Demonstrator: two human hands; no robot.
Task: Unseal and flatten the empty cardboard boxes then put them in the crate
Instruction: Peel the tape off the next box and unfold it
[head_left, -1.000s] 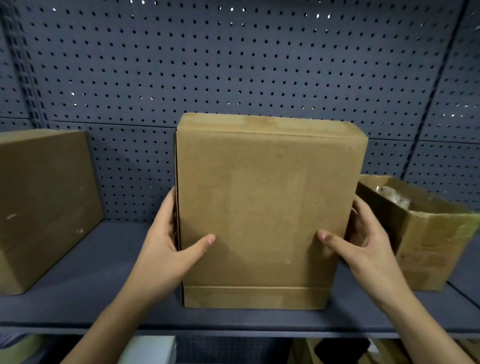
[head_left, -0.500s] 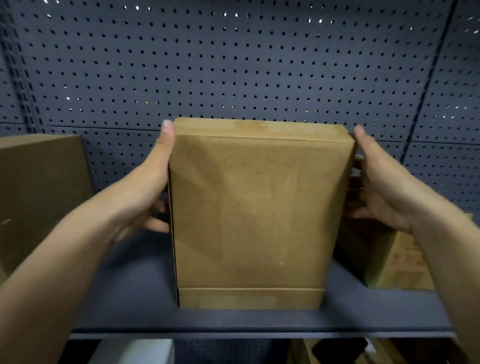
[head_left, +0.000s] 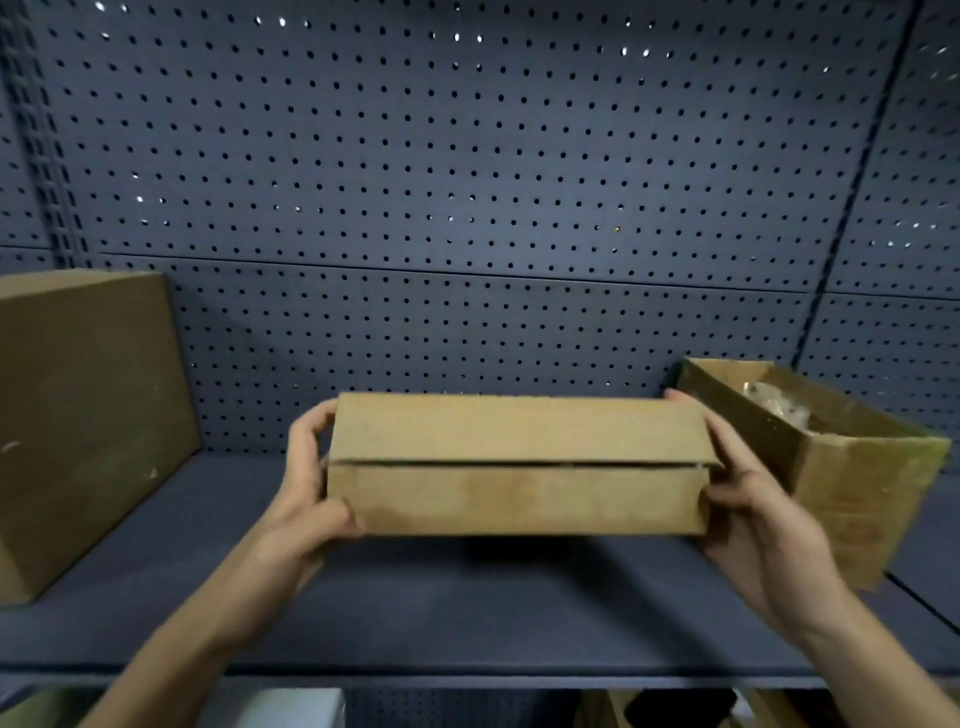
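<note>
Left hand (head_left: 311, 493) and right hand (head_left: 753, 504) grip opposite ends of the cardboard box (head_left: 519, 467), fingers curled round it, holding it lengthwise just above the shelf (head_left: 467, 603); closed box (head_left: 88, 415) left, open box (head_left: 862, 483) right, pegboard (head_left: 467, 182) behind

The box (head_left: 519, 467) is matt brown cardboard, faintly mottled. The shelf (head_left: 467, 613) and perforated back panel (head_left: 467, 182) look like matt dark-painted metal.

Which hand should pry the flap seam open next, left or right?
Right, probably. The right hand sits by the seam end where the upper flap overhangs slightly; the left hand thumb clamps the box below the seam, so it can steady.
</note>
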